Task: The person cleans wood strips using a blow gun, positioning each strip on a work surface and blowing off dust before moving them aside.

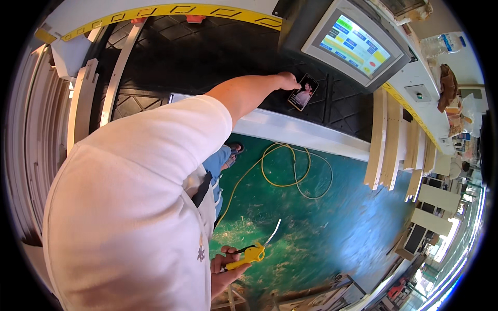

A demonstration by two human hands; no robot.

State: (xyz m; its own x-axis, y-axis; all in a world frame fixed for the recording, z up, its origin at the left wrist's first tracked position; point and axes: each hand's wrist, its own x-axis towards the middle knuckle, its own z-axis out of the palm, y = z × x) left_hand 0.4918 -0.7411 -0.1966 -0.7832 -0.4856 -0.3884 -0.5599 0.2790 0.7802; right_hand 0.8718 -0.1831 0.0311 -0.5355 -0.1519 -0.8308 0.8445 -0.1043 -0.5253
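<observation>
My left hand (288, 81), at the end of a white-sleeved arm, reaches across to a dark smartphone (303, 93). Its fingers are curled together at the phone's edge, and a fingertip overlaps the screen, which shows a picture of a person. The phone is over a black ridged mat (343, 106); whether it rests flat is hard to tell. Lower down, my right hand (224, 269) is closed round a yellow air blow gun (252, 254). The gun's thin pale nozzle points up and away from the hand.
A control panel with a lit touchscreen (355, 44) overhangs the mat. A yellow air hose (262, 163) coils on the green floor (311, 228). Pale slotted profiles (384, 145) stand at the right, and a metal rail (306, 132) edges the mat. A plastic bottle (443, 45) lies farther off.
</observation>
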